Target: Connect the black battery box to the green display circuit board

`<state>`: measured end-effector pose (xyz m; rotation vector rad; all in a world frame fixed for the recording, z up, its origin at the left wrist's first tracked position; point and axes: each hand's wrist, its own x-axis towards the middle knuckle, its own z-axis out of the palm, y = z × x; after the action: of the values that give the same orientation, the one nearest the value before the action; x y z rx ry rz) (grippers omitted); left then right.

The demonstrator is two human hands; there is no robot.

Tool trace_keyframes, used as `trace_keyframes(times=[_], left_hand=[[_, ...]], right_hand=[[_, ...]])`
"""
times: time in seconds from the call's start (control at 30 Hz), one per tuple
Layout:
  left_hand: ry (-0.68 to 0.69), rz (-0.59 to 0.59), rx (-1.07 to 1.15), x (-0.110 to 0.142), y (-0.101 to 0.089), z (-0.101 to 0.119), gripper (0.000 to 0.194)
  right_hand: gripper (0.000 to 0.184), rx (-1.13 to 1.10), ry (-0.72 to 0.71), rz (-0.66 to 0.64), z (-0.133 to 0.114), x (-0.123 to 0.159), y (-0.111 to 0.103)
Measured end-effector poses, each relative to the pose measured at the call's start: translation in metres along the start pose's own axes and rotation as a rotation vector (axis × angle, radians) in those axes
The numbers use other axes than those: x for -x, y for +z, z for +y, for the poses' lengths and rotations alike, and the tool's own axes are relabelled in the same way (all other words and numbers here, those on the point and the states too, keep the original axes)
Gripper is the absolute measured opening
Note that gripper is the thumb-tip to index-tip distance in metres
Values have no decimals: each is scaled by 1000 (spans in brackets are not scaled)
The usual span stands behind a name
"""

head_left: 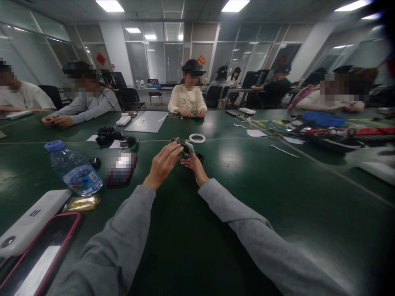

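Note:
Both my hands meet over the dark green table (234,193), a little above its middle. My left hand (162,163) is closed, its fingers pinching a small dark green part (182,146) from the left. My right hand (195,165) grips the same small part from below and the right; a white tab sticks up from it. What the part is I cannot make out. A roll of white tape (197,138) lies just beyond my hands.
A water bottle (72,167) lies on its side at the left, with a phone (40,259) and a white device (29,222) near the front left corner. Black parts (108,135) sit behind. Cables and tools (311,131) crowd the right. Other people sit around the table.

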<state>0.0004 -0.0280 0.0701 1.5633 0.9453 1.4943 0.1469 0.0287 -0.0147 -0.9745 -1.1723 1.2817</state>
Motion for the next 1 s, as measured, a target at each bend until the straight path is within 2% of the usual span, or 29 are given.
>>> trace_keyframes(times=[0.1, 0.17, 0.27, 0.43, 0.6, 0.83, 1.0], left_hand=[[21, 248, 136, -16, 10, -3, 43], [-75, 331, 333, -26, 10, -8, 39], [-322, 251, 610, -35, 1, -22, 28], [-510, 307, 763, -30, -19, -52, 27], [-573, 136, 864, -21, -23, -72, 33], [-616, 82, 849, -13, -26, -88, 34], [-625, 70, 814, -15, -24, -95, 33]], right_hand=[[61, 0, -8, -21, -1, 1, 0], [60, -4, -11, -27, -1, 2, -1], [58, -11, -14, -25, -1, 3, 0], [56, 18, -42, -30, 0, 5, 0], [55, 79, -62, -44, 1, 5, -1], [53, 119, -77, -57, -3, 9, 4], [47, 195, -144, -122, -1, 11, 7]])
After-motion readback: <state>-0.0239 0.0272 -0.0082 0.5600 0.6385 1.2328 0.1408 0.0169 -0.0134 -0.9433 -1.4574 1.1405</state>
